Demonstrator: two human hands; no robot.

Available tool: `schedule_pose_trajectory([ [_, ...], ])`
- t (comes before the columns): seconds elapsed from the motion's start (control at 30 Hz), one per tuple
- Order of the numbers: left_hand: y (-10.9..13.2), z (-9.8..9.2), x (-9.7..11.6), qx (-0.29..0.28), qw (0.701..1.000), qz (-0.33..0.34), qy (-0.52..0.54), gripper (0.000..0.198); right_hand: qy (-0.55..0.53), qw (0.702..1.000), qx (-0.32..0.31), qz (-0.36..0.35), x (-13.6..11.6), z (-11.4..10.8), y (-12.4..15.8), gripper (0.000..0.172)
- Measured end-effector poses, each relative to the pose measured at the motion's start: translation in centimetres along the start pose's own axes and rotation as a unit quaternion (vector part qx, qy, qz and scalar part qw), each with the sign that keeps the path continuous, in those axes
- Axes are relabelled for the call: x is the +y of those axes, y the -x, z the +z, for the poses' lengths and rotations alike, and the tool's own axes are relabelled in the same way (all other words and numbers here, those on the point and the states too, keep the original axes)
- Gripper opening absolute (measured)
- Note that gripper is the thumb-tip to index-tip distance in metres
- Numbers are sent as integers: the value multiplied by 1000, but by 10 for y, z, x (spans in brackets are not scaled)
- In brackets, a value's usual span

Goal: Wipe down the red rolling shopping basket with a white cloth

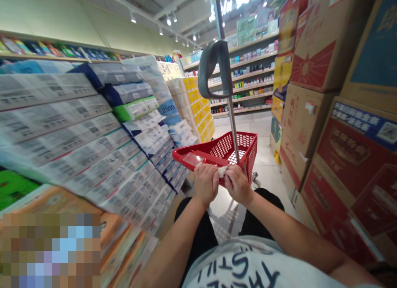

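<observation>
Single head-worn view, facing forward and down, red basket close ahead

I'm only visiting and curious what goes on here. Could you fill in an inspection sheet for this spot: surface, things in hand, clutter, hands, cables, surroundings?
Surface: pale tiled floor; no table seen.
Things in hand: small white wad at the near rim of a red basket, which has a grey handle on a metal pole.
Clutter: wrapped tissue packs stacked on the left, cardboard boxes stacked on the right.
Hands: left hand and right hand both pinch the wad, close together.
Cables: nothing seen.
Surroundings: store shelves of goods at the aisle's far end.
</observation>
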State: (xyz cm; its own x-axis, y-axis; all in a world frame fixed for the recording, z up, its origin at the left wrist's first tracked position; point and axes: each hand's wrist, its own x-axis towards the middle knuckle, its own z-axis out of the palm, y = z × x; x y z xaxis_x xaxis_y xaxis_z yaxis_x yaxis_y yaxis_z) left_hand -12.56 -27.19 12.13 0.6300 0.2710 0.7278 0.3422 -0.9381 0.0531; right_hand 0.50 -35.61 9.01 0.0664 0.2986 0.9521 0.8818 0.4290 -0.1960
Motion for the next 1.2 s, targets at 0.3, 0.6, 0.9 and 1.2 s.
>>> schedule_pose_trajectory([
  [0.3, 14, 6, 0, 42, 998, 50, -8, 36, 5, 999, -23, 35, -2, -7, 10, 21],
  [0.6, -7, -4, 6, -62, 997, 26, -23, 46, 0, 998, -23, 53, 0, -16, -1, 19],
  [0.9, -15, -4, 16, -91, 995, -1, -48, 51, -6, 997, -35, 64, 1, -22, -2, 18],
  [1.2, -9, 0, 13, -41, 999, 1, -17, 53, -14, 997, -43, 58, 0, -22, 2, 19],
])
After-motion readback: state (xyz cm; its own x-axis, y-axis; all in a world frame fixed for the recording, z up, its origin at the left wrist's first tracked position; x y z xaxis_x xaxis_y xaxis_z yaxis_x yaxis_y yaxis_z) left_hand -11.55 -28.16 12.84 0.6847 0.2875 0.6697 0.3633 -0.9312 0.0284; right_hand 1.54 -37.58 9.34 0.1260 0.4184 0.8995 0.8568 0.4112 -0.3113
